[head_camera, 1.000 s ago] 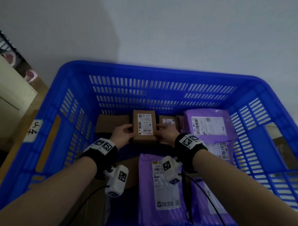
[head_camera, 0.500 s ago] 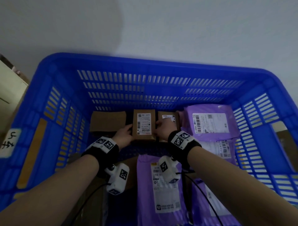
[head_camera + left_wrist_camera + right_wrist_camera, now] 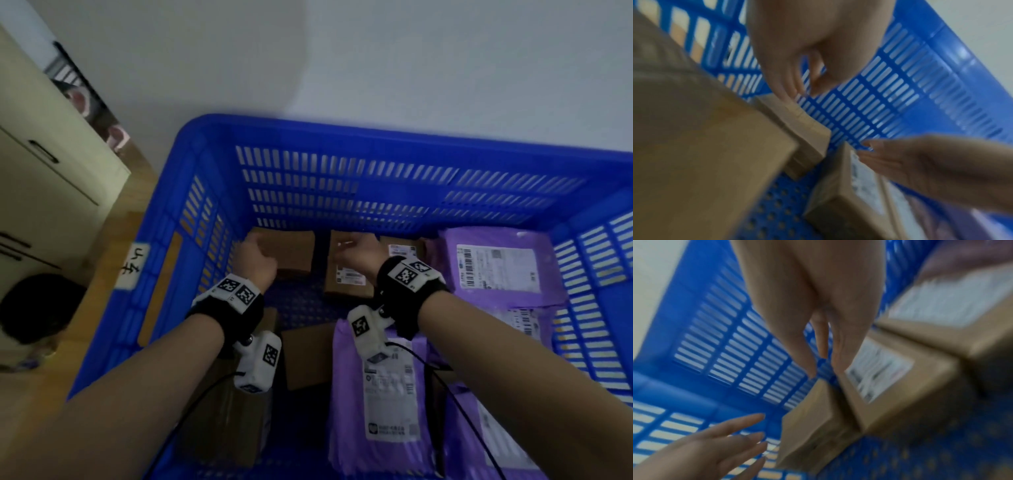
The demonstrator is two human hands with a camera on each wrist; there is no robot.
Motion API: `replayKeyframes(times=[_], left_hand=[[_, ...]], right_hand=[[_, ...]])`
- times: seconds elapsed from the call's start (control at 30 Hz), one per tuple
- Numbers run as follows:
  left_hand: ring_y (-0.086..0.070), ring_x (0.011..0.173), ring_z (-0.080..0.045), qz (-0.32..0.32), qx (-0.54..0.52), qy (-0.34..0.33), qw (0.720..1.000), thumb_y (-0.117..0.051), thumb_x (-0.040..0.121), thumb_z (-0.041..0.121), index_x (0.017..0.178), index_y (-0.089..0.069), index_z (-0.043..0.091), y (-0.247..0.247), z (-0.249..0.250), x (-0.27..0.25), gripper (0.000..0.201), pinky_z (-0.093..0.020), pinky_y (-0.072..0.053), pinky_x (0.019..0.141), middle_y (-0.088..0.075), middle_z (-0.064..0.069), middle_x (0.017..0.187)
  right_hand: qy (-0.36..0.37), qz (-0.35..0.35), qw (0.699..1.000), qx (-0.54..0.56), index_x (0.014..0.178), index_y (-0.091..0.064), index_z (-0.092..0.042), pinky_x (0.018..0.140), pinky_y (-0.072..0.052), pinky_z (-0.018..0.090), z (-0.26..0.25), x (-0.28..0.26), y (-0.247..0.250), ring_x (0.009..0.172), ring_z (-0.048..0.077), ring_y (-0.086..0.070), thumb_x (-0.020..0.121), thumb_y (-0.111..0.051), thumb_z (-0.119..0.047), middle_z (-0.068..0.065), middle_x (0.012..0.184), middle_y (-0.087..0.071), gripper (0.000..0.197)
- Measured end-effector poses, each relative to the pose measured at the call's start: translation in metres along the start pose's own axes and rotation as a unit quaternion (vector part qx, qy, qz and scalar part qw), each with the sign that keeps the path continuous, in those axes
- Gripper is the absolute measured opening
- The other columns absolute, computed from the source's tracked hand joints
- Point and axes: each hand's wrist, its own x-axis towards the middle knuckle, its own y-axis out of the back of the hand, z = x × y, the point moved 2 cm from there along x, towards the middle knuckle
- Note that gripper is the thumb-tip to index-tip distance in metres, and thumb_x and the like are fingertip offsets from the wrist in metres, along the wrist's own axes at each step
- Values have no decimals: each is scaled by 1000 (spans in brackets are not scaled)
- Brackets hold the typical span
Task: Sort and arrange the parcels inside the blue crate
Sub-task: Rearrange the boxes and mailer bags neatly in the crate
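Our hands grip nothing now: left hand [image 3: 257, 257] and right hand [image 3: 356, 254] have let go of the box [image 3: 347, 279], fingers loose; we judge it placed in the crate [image 3: 342, 192].

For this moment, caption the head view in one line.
Both hands reach to cardboard boxes along the blue crate far wall, beside purple mailers.

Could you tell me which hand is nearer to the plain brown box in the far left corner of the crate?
Left. The left hand hovers at the plain brown box, over its left end; the right hand is over the labelled box beside it.
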Motion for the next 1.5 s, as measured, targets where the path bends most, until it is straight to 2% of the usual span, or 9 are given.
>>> replayKeyframes(times=[0.2, 0.37, 0.57, 0.7, 0.8, 0.97, 1.1, 1.37, 1.5], left_hand=[[-50, 119, -34, -25, 26, 82, 996, -53, 92, 15, 138, -37, 9, -1, -14, 3, 49, -38, -45, 98, -46, -17, 136], [-56, 110, -33, -76, 49, 124, 988, -46, 96, 12, 128, -49, 1, -1, -16, 10, 34, -33, -46, 82, -55, -22, 128], [-52, 87, -27, -63, -1, 131, 989, -41, 96, 6, 116, -59, -4, 4, -12, 10, 29, -31, -41, 72, -60, -24, 117], [-41, 66, -21, -17, -86, 148, 985, -42, 91, 5, 83, -52, 7, 12, 1, -1, 13, -27, -31, 71, -49, -9, 79], [-47, 68, -25, -10, -138, 123, 983, -49, 81, 13, 68, -44, 5, 20, 16, -12, 16, -31, -32, 67, -43, -13, 68], [-51, 94, -25, 3, -239, 80, 968, -53, 88, 20, 102, -46, 12, 40, 32, -37, 18, -41, -45, 91, -51, -8, 94], [-52, 106, -30, -13, -274, 46, 960, -49, 92, 27, 111, -49, 15, 49, 33, -55, 22, -44, -43, 92, -54, -12, 116], [-61, 107, -25, 3, -296, 1, 955, -51, 67, 53, 84, -64, 41, 60, 35, -64, 25, -48, -47, 98, -67, -2, 112], [-59, 110, -25, -11, -311, -17, 950, -47, 68, 57, 113, -64, 30, 64, 41, -77, 56, -48, -45, 100, -65, -3, 117]], right_hand=[[-47, -92, 995, -5, 148, -20, -1, 105, -43, 36, -11, 4, -42, 129, 30, -44, 85, -67, -14, 16, 146, -39, 79], [-95, -120, 987, -39, 140, -34, 0, 101, -47, 46, -8, 8, -54, 120, 30, -51, 81, -71, -28, 14, 135, -49, 75], [-93, -128, 987, 18, 129, -52, -3, 103, -46, 37, -16, 6, -48, 117, 25, -55, 86, -66, -18, 10, 132, -57, 48], [-66, -93, 993, 14, 136, -42, -1, 103, -44, 35, -25, -7, -34, 123, 28, -49, 87, -66, -18, 10, 134, -50, 57], [-34, -77, 996, 40, 129, -51, -2, 100, -46, 33, -26, -16, -23, 117, 25, -55, 85, -67, -15, 8, 130, -57, 49], [10, -41, 997, 69, 132, -52, -7, 88, -49, 31, -32, -41, -10, 115, 22, -56, 85, -68, -21, 8, 129, -59, 52], [37, -36, 993, 107, 135, -50, -10, 68, -44, 19, -38, -70, -1, 108, 18, -54, 90, -60, -13, 6, 129, -57, 46], [108, 19, 987, 121, 132, -53, -5, 100, -45, 34, -27, -103, 7, 118, 21, -53, 78, -61, 12, 7, 125, -60, 57], [157, 42, 976, 145, 129, -55, -4, 81, -55, 28, -26, -110, 8, 113, 21, -59, 73, -51, 26, 9, 121, -63, 64]])
